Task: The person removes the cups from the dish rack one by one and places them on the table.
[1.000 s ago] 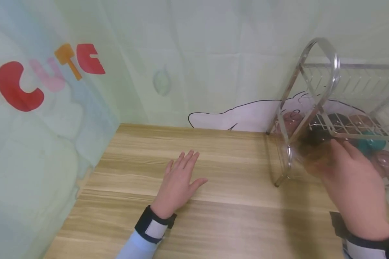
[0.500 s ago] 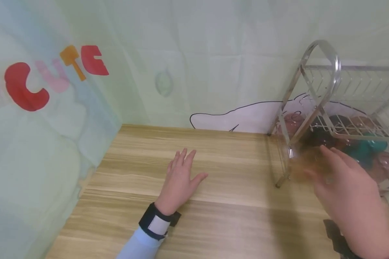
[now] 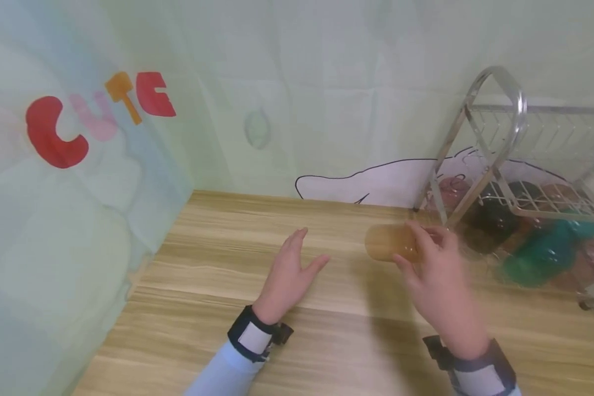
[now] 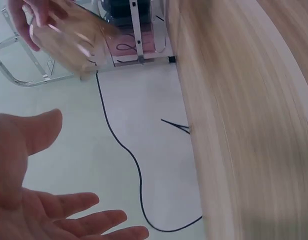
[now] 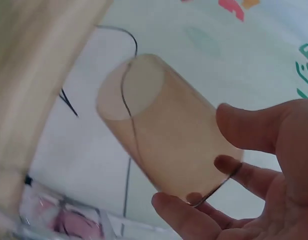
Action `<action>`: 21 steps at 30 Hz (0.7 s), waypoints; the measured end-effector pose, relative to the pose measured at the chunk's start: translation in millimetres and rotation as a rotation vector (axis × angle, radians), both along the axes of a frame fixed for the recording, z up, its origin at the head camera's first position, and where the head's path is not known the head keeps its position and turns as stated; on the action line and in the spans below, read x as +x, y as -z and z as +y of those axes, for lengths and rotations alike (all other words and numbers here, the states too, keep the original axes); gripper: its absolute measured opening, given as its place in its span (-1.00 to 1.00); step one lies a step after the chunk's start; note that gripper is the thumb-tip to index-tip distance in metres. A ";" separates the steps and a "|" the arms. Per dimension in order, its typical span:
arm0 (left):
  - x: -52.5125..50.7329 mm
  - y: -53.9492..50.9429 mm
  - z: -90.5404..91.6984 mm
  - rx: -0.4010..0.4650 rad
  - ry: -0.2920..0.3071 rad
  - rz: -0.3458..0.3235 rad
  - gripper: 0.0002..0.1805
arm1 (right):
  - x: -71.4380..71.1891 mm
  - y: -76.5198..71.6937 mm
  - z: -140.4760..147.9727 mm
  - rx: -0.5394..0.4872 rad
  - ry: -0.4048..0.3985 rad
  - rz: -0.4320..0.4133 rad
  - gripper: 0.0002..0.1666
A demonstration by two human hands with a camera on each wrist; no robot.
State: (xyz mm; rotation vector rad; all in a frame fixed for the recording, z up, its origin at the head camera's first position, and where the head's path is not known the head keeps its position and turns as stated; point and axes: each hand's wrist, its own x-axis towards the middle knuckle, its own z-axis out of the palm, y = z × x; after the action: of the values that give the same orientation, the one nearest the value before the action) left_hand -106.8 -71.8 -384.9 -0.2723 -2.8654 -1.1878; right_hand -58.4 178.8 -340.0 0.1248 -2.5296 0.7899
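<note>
A clear amber cup [image 3: 385,242] lies on its side in the air above the wooden table, its mouth toward the left. My right hand [image 3: 445,286] grips it near the base with thumb and fingers; the right wrist view shows the fingertips around the base of the cup [image 5: 169,135]. To the left of the cup, my left hand [image 3: 287,275] holds nothing, its thumb spread from its straight fingers. In the left wrist view the amber cup [image 4: 69,37] is blurred, beyond the left hand [image 4: 49,175].
At the right stands a metal rack [image 3: 510,110] with slanted bars. On its lower level lie several transparent cups: a green one [image 3: 534,261], a pink one [image 3: 452,190] and dark ones [image 3: 490,217]. A printed curtain [image 3: 326,82] hangs behind the wooden table [image 3: 227,247].
My right hand has moved left, away from the rack, with the amber cup in it. The green cup is more exposed. My left hand has shifted slightly right in the view.
</note>
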 end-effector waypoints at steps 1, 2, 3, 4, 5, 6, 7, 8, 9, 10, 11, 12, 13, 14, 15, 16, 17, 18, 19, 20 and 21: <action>-0.3 -0.1 0.6 0.028 -0.004 -0.012 -0.03 | -2.6 3.5 -3.6 -0.024 -0.012 -0.009 -0.22; -0.6 -0.5 1.2 0.056 -0.007 -0.025 -0.04 | -5.3 6.7 -6.8 -0.047 -0.024 -0.015 -0.23; -1.0 -0.9 1.7 0.081 -0.010 -0.039 -0.06 | -8.1 9.8 -9.6 -0.070 -0.036 -0.016 -0.23; -1.7 -1.2 2.2 0.109 -0.010 -0.056 -0.08 | -10.5 12.6 -12.2 -0.090 -0.046 -0.016 -0.23; -2.4 -1.6 2.6 0.135 -0.010 -0.073 -0.11 | -12.7 14.9 -14.6 -0.108 -0.056 -0.016 -0.23; -3.2 -2.0 3.0 0.160 -0.009 -0.093 -0.14 | -14.7 17.2 -17.0 -0.129 -0.067 -0.017 -0.22; -4.4 -2.3 4.1 0.180 -0.007 -0.115 -0.15 | -16.3 19.3 -18.7 -0.151 -0.079 -0.015 -0.22; -5.5 -2.8 5.3 0.201 -0.004 -0.137 -0.16 | -17.8 21.4 -20.5 -0.173 -0.087 -0.013 -0.21; -6.9 -3.3 6.4 0.220 -0.002 -0.165 -0.15 | -19.1 23.4 -22.5 -0.194 -0.093 -0.008 -0.21; -8.2 -4.3 7.7 0.242 -0.001 -0.191 -0.14 | -20.1 25.2 -24.4 -0.215 -0.099 -0.005 -0.21; -9.6 -5.4 8.9 0.268 0.001 -0.219 -0.13 | -21.0 26.9 -26.5 -0.234 -0.103 0.000 -0.21; -11.1 -6.7 10.1 0.288 0.002 -0.243 -0.11 | -21.6 28.3 -28.7 -0.252 -0.107 0.007 -0.21; -12.6 -8.0 11.4 0.305 0.007 -0.259 -0.10 | -22.2 29.5 -30.8 -0.263 -0.104 0.017 -0.21; -14.0 -9.6 12.6 0.321 0.010 -0.277 -0.08 | -22.6 30.8 -32.9 -0.268 -0.099 0.027 -0.21; -15.5 -11.1 13.7 0.337 0.011 -0.294 -0.07 | -22.9 31.8 -34.8 -0.278 -0.103 0.039 -0.21; -16.8 -12.7 14.9 0.357 0.015 -0.308 -0.08 | -23.2 32.7 -36.7 -0.284 -0.102 0.049 -0.21; -18.0 -14.2 15.9 0.379 0.019 -0.324 -0.07 | -23.6 33.8 -38.3 -0.293 -0.107 0.061 -0.21; -19.1 -15.6 16.9 0.396 0.022 -0.335 -0.07 | -23.9 34.8 -39.9 -0.302 -0.112 0.068 -0.21; -20.0 -16.9 17.7 0.416 0.023 -0.347 -0.07 | -24.2 35.7 -41.4 -0.313 -0.120 0.075 -0.21; -20.9 -18.2 18.5 0.440 0.022 -0.365 -0.06 | -24.3 36.7 -42.8 -0.322 -0.126 0.079 -0.21; -21.8 -19.2 19.2 0.464 0.026 -0.379 -0.06 | -24.4 37.4 -44.1 -0.334 -0.133 0.080 -0.21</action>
State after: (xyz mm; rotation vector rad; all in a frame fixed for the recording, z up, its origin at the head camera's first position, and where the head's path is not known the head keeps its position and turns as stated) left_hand -128.6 -52.6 -365.7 -0.0730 -2.7494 -2.0486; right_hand -82.8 134.7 -377.4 0.2095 -2.2964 1.2219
